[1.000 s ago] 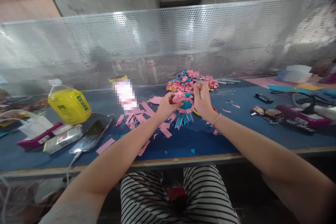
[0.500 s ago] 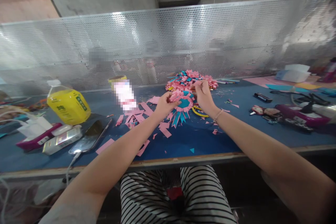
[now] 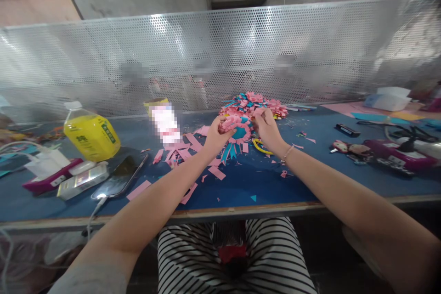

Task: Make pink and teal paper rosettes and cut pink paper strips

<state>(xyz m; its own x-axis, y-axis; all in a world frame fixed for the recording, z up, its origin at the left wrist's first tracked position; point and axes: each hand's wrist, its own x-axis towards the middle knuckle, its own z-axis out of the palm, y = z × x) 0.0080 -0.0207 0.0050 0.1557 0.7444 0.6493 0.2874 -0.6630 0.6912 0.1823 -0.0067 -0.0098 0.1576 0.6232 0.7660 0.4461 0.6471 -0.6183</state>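
My left hand (image 3: 216, 134) grips the left edge of a pink and blue paper rosette (image 3: 241, 133), with a blue round centre and blue ribbon tails hanging toward me. At the rosette's upper right edge, my right hand (image 3: 267, 127) has its fingers pinched together. A bit of pink paper seems to be between them, though the fingertips are partly hidden. Behind both hands lies a heap of pink and blue paper rosettes (image 3: 255, 99). Yellow scissor handles (image 3: 262, 147) show just below my right hand. Cut pink paper strips (image 3: 193, 141) are scattered around my left forearm.
At the left stand a bottle of yellow liquid (image 3: 92, 135), a small box (image 3: 82, 180) and a charging phone (image 3: 119, 178). A purple power strip (image 3: 401, 154) and a black lighter-like item (image 3: 347, 129) lie right. A perforated metal screen (image 3: 220, 55) closes off the back.
My right hand has dropped slightly toward the rosette's edge. The rosette has turned and shifted a little in my left hand. The whole view has moved slightly.
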